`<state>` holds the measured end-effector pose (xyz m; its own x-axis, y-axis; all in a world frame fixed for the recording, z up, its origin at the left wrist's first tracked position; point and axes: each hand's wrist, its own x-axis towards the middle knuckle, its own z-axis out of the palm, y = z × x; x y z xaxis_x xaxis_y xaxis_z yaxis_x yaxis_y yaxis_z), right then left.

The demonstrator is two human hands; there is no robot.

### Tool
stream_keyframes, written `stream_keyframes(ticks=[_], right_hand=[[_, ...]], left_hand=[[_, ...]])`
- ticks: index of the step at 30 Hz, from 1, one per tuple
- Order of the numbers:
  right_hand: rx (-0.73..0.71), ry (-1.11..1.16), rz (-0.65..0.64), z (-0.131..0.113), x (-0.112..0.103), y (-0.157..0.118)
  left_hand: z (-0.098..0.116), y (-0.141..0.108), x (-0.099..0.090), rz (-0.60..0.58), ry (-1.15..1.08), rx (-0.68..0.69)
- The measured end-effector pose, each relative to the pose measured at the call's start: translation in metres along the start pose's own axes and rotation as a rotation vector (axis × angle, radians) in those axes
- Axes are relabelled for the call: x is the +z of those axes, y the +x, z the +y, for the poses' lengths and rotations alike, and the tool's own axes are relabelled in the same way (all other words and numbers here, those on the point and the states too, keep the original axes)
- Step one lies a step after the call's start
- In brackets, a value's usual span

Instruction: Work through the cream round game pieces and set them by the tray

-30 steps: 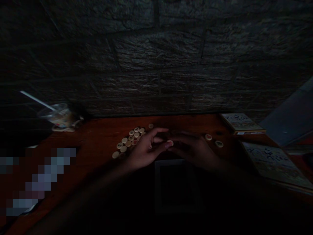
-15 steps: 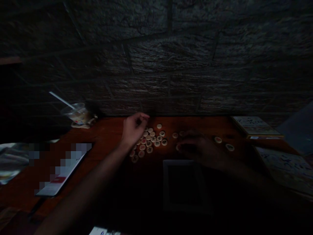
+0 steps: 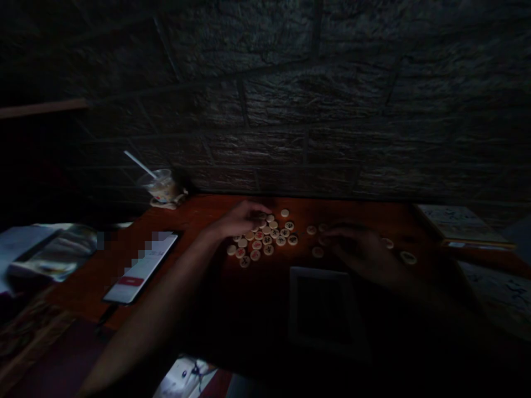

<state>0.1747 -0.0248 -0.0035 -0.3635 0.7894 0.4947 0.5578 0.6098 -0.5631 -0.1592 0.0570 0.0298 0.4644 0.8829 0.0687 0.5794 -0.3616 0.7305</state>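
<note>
A cluster of round xiangqi pieces lies on the wooden table, some showing red or dark characters and others blank. My left hand reaches over the cluster's far left edge, fingers stretched out and fingertips at the pieces; its thumb is hard to make out. To the right, my right hand is low over the table in deep shadow, its fingertips closed at a xiangqi piece. A red-marked piece lies just in front of those fingertips. Beyond this hand are a partly covered piece and another piece.
A dark tray with a pale rim lies in front of the pieces. At the left are a phone with a cable and a plastic cup with a straw. Two flat boxes lie at the right. A brick wall rises behind.
The view has swung left, so everything appears further right. My left hand has come down from a pinched shape onto the pieces, fingers straighter. My right hand has drawn slightly right of the red-marked piece.
</note>
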Motion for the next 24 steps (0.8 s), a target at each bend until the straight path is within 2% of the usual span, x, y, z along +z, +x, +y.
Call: stream_keyframes(ticks=[6,11,19,24], right_hand=[[0.023,0.005,0.050,-0.001,-0.002,-0.002],[0.091,0.003,0.053,-0.005,-0.003,-0.002],[0.176,-0.078,0.086,-0.006,-0.006,-0.003],[0.187,-0.102,0.083,-0.007,-0.005,-0.002]], left_hand=[[-0.012,-0.008,-0.014,-0.020,0.027,0.035],[-0.024,-0.019,-0.011,0.019,-0.030,0.087],[-0.025,-0.029,-0.009,-0.068,-0.084,0.133],[-0.025,-0.029,-0.008,-0.106,0.006,0.137]])
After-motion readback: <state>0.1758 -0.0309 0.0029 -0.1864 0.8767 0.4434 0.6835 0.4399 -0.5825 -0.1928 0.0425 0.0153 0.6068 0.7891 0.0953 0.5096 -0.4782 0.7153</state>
